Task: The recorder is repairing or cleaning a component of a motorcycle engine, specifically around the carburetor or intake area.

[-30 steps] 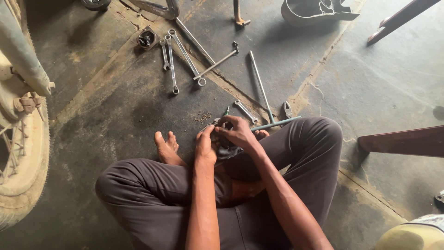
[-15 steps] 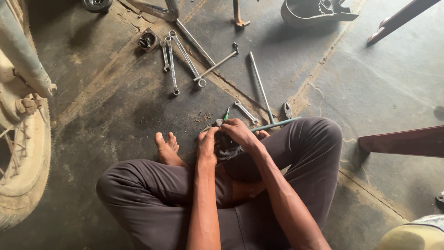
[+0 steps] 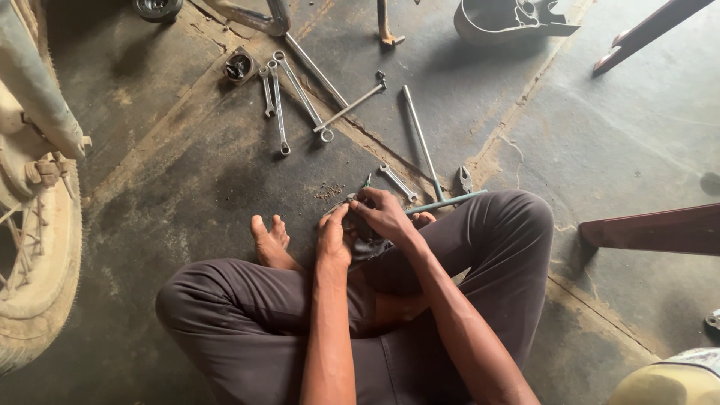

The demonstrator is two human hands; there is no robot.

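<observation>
I sit cross-legged on a dirty concrete floor. My left hand [image 3: 334, 238] and my right hand [image 3: 384, 214] are closed together on a small dark metal part [image 3: 367, 244] held over my lap; most of it is hidden by my fingers. A thin grey rod [image 3: 448, 202] sticks out to the right from under my right hand, and I cannot tell whether the hand grips it. A short spanner [image 3: 397, 183] and pliers [image 3: 465, 178] lie just beyond my hands.
Several long spanners [image 3: 279, 105] and a T-handle wrench [image 3: 420, 139] lie on the floor ahead. A round bearing-like part [image 3: 240, 66] sits far left. A spoked wheel with tyre [image 3: 34, 247] stands at the left. A reddish beam [image 3: 660, 229] lies right.
My hands have shifted slightly on the part; nothing else has moved.
</observation>
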